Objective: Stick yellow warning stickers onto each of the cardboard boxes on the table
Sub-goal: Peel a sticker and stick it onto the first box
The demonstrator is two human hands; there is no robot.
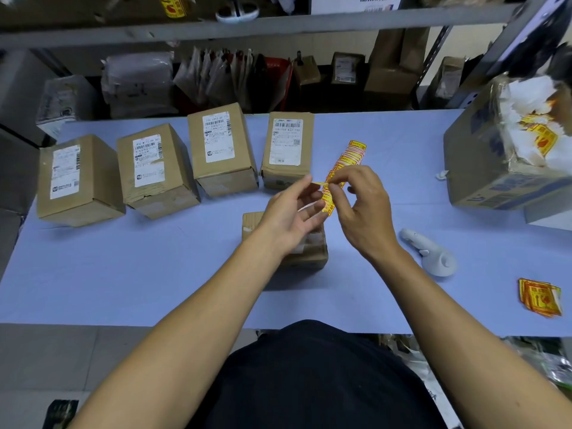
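Several cardboard boxes with white shipping labels stand in a row at the back of the blue table (pixel 123 274); the rightmost of the row (pixel 288 150) is just behind my hands. A smaller box (pixel 309 252) lies under my left wrist, mostly hidden. Both hands are raised over the table's middle. My right hand (pixel 362 212) pinches a strip of yellow warning stickers (pixel 346 164) that stretches away from me. My left hand (pixel 294 212) grips the strip's near end and a thin peeled edge between thumb and forefinger.
A large open carton (pixel 495 168) with white backing scraps and yellow stickers stands at the right. A white handheld device (pixel 430 252) lies right of my hands. A loose pile of yellow stickers (pixel 540 297) sits near the front right edge. Shelves with parcels rise behind the table.
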